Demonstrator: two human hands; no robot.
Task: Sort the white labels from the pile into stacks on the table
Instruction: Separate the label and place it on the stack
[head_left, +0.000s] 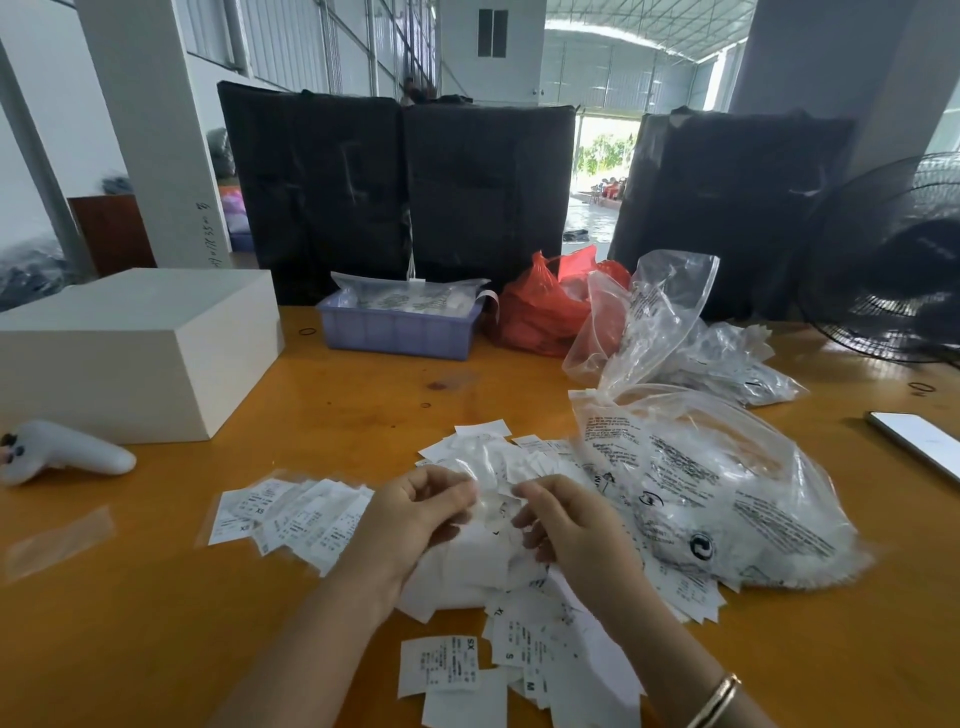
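A loose pile of white labels (478, 566) lies in the middle of the orange table (363, 395). My left hand (415, 512) and my right hand (563, 525) hover over it, and both pinch the same small white label (493, 501) between curled fingers. A fanned row of sorted labels (291, 512) lies to the left of my hands. Two more labels marked SX and S (439, 670) lie near the front edge. More labels (488, 441) spread behind the pile.
A big clear printed bag (727, 493) of labels lies right of the pile, with other clear bags (665, 322) behind it. A white box (140, 348), a white controller (67, 452), a purple tray (395, 327), a red bag (545, 306), a fan (893, 260) and a phone (919, 441) ring the table.
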